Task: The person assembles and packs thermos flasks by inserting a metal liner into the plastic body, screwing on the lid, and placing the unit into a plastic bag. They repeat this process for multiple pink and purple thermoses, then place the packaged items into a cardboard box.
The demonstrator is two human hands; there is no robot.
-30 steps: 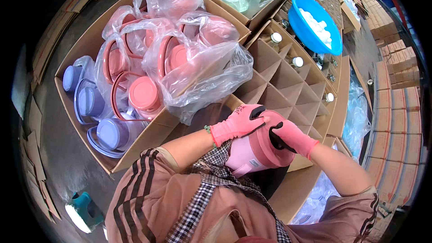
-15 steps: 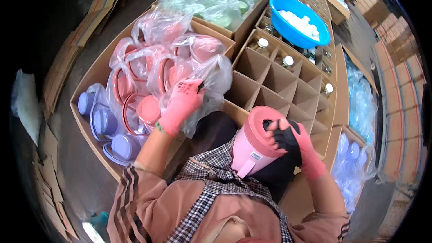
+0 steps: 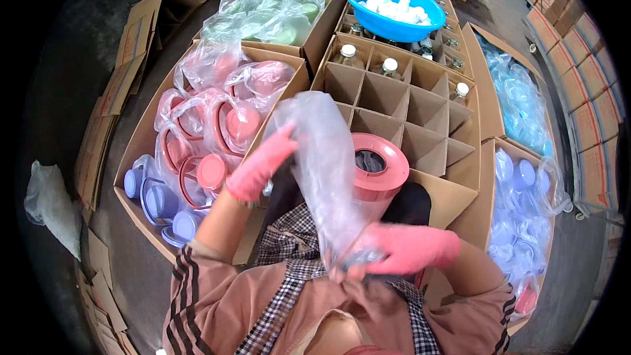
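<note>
A clear plastic bag (image 3: pixel 322 151) stretches in front of me, partly covering the pink pitcher (image 3: pixel 381 187) between my knees. My right hand (image 3: pixel 407 248), in a pink glove, grips the bag's near end; its fingertips are blurred. At the bag's left edge, my pink-gloved left hand (image 3: pixel 263 163) has its fingers closed against the plastic. The pitcher stands upright, its ring-shaped pink top showing a round dark opening. Its lower body is hidden behind the bag and my right hand.
To the left, a carton (image 3: pixel 148 223) holds bagged pink and purple lidded containers (image 3: pixel 211 171). A divided carton (image 3: pixel 420 177) with several capped glass bottles (image 3: pixel 389 67) lies ahead. Beyond it sits a blue basin (image 3: pixel 394 10) of white caps. Bagged purple items (image 3: pixel 513 223) fill a carton at right.
My left hand has come away from the left carton, bringing the plastic bag over the pitcher. My right hand has left the pitcher's top, moved nearer my body and taken the bag's end.
</note>
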